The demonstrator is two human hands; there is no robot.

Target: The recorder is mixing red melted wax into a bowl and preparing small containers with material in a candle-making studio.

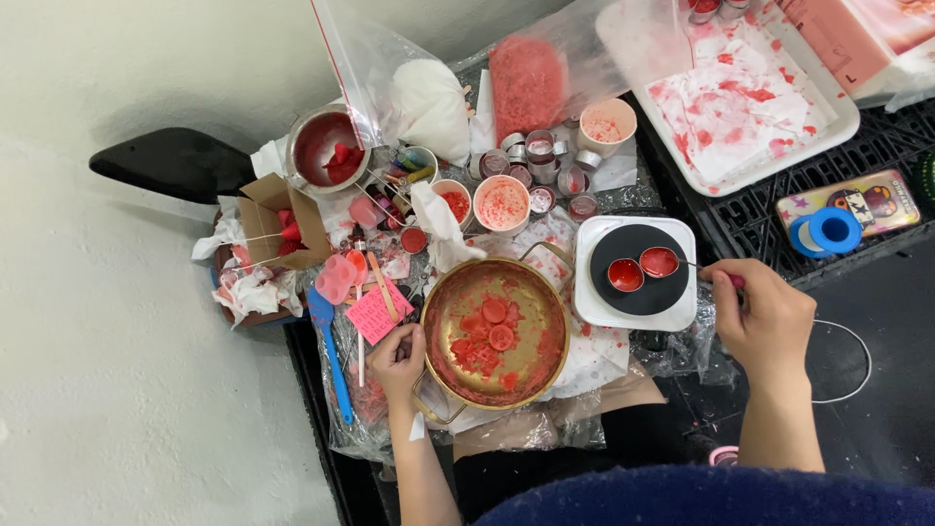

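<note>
My left hand (397, 358) rests against the left rim of a gold-coloured pot (435, 321) that holds red wax discs and smears. My right hand (765, 312) grips the handle of a small spoon (660, 261) filled with red liquid wax. The spoon's bowl hovers over a round black hotplate (638, 289) on a white square base. A small round tin of melted red wax (624, 275) sits on the hotplate beside the spoon.
Cups of red wax bits (502, 204), small metal tins (539, 148), a steel pot (321, 146), plastic bags and a cardboard box (268, 209) crowd the back. A blue spatula (329, 351) lies left. A stained white tray (740, 97) and blue tape roll (828, 229) sit right.
</note>
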